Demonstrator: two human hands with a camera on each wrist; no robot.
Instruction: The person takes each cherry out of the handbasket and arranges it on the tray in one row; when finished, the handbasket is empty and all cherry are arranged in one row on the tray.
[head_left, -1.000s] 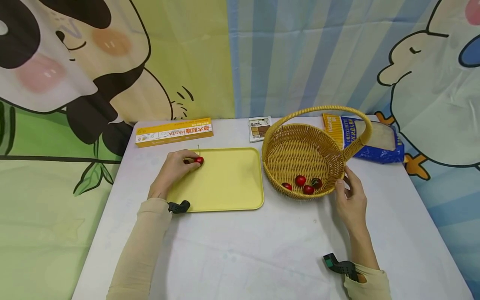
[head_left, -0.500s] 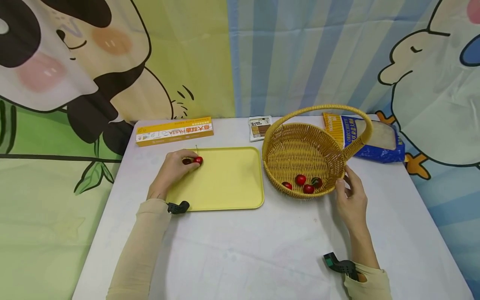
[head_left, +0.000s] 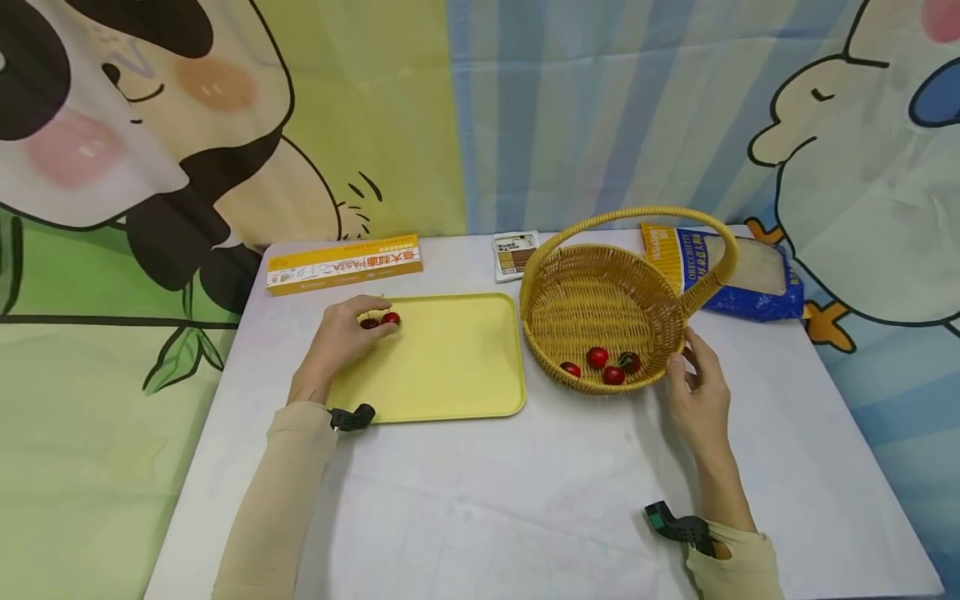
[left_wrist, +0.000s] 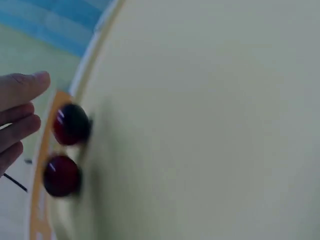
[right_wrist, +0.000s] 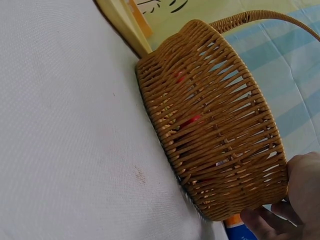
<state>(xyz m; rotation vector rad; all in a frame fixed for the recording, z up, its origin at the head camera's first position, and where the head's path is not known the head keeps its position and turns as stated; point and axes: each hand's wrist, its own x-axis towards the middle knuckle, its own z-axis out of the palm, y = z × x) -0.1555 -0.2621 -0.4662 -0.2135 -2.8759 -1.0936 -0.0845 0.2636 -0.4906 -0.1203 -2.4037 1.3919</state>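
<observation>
Two dark red cherries point(head_left: 391, 318) lie side by side at the far left corner of a yellow tray point(head_left: 450, 367). Over that corner is my left hand point(head_left: 343, 335), its fingertips close to the fruit. The left wrist view shows a gap between the fingers point(left_wrist: 22, 90) and the upper cherry point(left_wrist: 71, 124). My right hand point(head_left: 701, 392) grips the right side of a wicker basket point(head_left: 600, 292), also seen from outside in the right wrist view with the hand point(right_wrist: 295, 200) at its rim. Several cherries point(head_left: 597, 357) sit inside the basket's near side.
Behind the tray lies an orange pasta box point(head_left: 345, 265). A small white and brown packet point(head_left: 515, 255) is left of the basket's handle. A blue and yellow pasta bag point(head_left: 750, 275) lies behind the basket at right. Printed curtains hang past the white table's point(head_left: 480, 500) back edge.
My left fingers have let go of the red cherry, whose stem stood upright a second ago. My right hand keeps its grip on the basket. The head view has shifted slightly.
</observation>
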